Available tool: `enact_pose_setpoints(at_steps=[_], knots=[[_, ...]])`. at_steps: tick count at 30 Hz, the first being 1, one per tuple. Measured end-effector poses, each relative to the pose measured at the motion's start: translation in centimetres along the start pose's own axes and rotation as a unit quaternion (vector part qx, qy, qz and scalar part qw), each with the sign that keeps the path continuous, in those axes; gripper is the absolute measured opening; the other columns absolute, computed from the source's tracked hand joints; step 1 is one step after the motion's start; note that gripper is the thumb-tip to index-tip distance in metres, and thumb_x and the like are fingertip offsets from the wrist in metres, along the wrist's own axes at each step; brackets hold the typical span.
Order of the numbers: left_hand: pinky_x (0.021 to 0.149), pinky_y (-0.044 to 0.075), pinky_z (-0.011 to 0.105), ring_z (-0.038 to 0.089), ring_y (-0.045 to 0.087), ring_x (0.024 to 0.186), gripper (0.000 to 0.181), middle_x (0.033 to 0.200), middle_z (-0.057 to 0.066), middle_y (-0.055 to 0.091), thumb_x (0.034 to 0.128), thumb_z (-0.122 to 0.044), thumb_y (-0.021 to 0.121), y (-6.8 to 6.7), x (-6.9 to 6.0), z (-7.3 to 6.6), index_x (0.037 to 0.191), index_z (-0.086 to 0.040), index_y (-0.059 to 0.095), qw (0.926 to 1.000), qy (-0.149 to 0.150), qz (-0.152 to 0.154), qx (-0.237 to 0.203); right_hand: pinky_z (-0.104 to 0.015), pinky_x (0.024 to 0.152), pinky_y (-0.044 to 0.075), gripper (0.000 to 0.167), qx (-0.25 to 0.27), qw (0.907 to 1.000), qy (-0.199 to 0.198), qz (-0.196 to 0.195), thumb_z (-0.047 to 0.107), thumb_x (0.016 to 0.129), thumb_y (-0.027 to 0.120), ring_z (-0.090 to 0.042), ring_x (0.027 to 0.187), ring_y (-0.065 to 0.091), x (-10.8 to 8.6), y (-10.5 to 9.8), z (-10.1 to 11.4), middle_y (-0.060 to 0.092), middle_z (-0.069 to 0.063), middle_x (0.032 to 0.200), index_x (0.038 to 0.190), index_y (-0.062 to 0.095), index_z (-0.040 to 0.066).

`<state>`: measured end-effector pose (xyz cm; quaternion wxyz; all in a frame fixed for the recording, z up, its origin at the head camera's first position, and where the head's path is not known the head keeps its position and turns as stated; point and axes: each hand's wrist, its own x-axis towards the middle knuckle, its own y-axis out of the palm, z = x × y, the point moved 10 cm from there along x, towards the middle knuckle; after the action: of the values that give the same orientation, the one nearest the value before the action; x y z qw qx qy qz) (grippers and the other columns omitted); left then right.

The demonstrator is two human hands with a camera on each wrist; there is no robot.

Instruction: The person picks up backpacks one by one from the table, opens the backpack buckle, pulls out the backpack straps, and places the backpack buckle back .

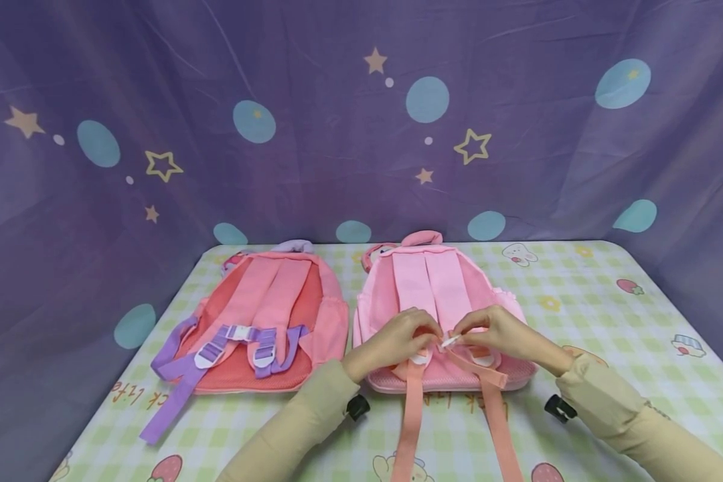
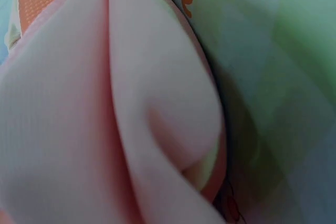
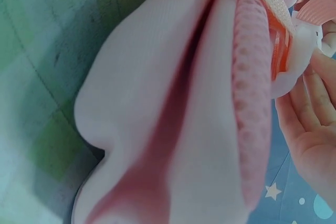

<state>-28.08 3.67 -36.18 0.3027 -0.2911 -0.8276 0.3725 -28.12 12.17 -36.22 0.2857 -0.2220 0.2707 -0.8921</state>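
A pink backpack point(image 1: 422, 365) lies with its shoulder-strap side up and its top handle away from me. Over its lower middle, both hands meet at a small white plastic buckle point(image 1: 450, 341) on orange webbing. My left hand point(image 1: 400, 338) pinches the buckle's left side, its fingertips partly hidden. From the right, my right hand point(image 1: 503, 331) pinches the other side between thumb and fingers. Whether the buckle's halves are joined cannot be made out. Loose orange straps point(image 1: 411, 415) hang toward the front. The left wrist view is mostly filled by the pink side fabric point(image 2: 157, 77).
To the left lies a coral backpack point(image 1: 331, 328) with purple straps point(image 1: 175, 402) and a white buckle point(image 1: 239, 333) across its shoulder straps. A green checked cloth point(image 1: 608, 321) covers the table. Behind hangs a purple curtain point(image 1: 337, 181) with stars and dots.
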Motion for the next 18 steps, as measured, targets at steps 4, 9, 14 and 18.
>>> enact_pose_setpoints(at_steps=[4, 9, 14, 18], knots=[[0.08, 0.04, 0.018, 0.01, 0.052, 0.086, 0.006, 0.085, 0.0, 0.062, 0.0837, -0.006, 0.059, -0.14, -0.06, 0.55, 0.086, -0.008, 0.064, 0.9998, -0.015, -0.01, -0.013, -0.024, 0.067, 0.049, 0.008, 0.003, 1.0, 0.002, 0.0, 0.003, 0.08, 0.063, -0.003, 0.075, 0.057, -0.1, -0.05, 0.01, 0.067, -0.004, 0.081, 0.085, 0.068, 0.001], [0.082, 0.041, 0.021, 0.012, 0.055, 0.087, 0.006, 0.086, 0.002, 0.061, 0.0838, -0.005, 0.058, -0.26, -0.15, 1.04, 0.087, -0.006, 0.063, 0.9993, -0.016, -0.025, -0.024, -0.024, 0.066, 0.048, 0.008, 0.015, 0.9999, 0.008, 0.003, 0.003, 0.08, 0.062, -0.001, 0.073, 0.056, -0.17, 0.0, -0.18, 0.067, -0.005, 0.081, 0.085, 0.068, 0.001], [0.082, 0.042, 0.02, 0.012, 0.056, 0.087, 0.005, 0.086, 0.002, 0.061, 0.0837, -0.006, 0.059, -0.45, -0.27, 0.96, 0.087, -0.006, 0.063, 0.999, -0.014, -0.031, -0.027, -0.022, 0.063, 0.048, 0.009, 0.029, 0.9994, 0.016, 0.006, 0.005, 0.081, 0.062, -0.004, 0.071, 0.056, -0.32, -0.06, -0.13, 0.067, -0.006, 0.081, 0.086, 0.068, 0.001], [0.081, 0.042, 0.02, 0.013, 0.056, 0.086, 0.006, 0.086, 0.003, 0.061, 0.0836, -0.004, 0.058, -0.47, -0.29, 0.84, 0.087, -0.005, 0.063, 0.999, -0.013, -0.031, -0.029, -0.022, 0.061, 0.048, 0.01, 0.038, 0.999, 0.019, 0.012, 0.006, 0.082, 0.061, -0.005, 0.072, 0.056, -0.46, -0.13, -0.03, 0.067, -0.007, 0.082, 0.087, 0.068, 0.0]])
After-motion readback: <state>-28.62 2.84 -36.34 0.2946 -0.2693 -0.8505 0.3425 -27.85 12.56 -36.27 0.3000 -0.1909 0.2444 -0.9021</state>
